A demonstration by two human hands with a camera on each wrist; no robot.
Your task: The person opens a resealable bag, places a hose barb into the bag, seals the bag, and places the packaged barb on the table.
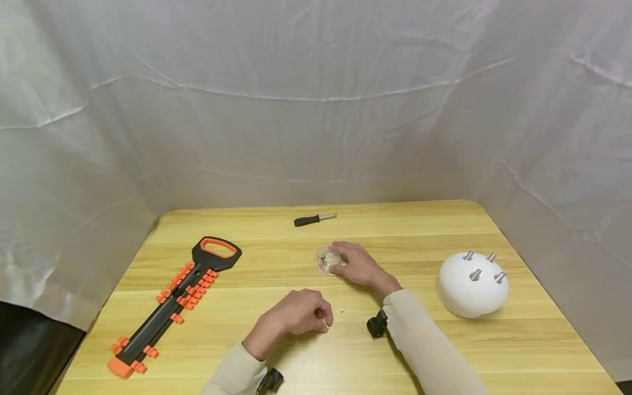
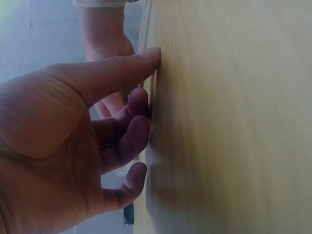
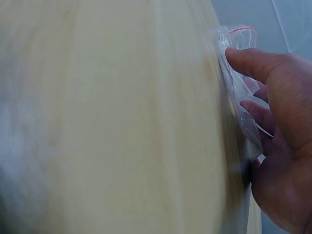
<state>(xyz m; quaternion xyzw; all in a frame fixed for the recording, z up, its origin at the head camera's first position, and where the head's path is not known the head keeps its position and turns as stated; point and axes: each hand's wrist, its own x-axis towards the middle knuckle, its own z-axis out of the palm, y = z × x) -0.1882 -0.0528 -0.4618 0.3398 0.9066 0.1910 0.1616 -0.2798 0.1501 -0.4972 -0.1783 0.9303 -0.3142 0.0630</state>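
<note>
Mid-tabletop, a right hand grips a clear bag; a left hand half-curls beside a tiny metal piece, its hold unclear. Wide room separates them from a black-handled tool near the rear edge, an orange-and-black rack leftward and a white drum near the right edge.

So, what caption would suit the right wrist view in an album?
A right hand holds a clear plastic bag at the wooden table.
</note>
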